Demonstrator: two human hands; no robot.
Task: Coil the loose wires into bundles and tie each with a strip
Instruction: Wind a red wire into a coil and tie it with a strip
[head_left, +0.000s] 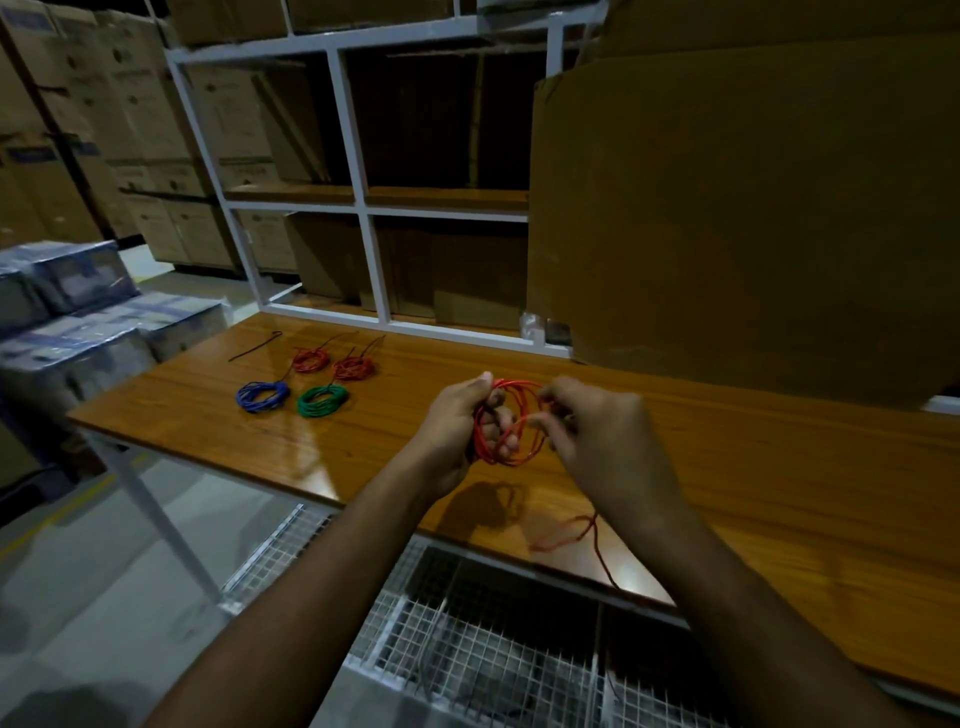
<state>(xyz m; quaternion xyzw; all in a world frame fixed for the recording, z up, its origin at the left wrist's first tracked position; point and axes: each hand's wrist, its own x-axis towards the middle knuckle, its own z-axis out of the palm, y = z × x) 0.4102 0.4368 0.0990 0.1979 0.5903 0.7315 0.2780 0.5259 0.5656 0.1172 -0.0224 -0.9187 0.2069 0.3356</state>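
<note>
loose tail (576, 535): red, trailing off table edge at 5 o'clock of coil, not yet wound in.
left hand (457, 431): fingers curled through red coil (511, 426), gripping its 9 o'clock side.
right hand (602, 436): fingertips pinching wire at coil's 3 o'clock side.
step: mid-coiling, probably fifth bundle.
next: likely wind tail in, then a strip; dark strip (257, 345) lies far, 11 o'clock.
done bundles: blue (262, 396), green (322, 400), two red (310, 359) (354, 368), 10 o'clock of hands.
table (779, 493): glossy wood.
room: white rack (358, 208), cardboard boxes (130, 104) behind.
</note>
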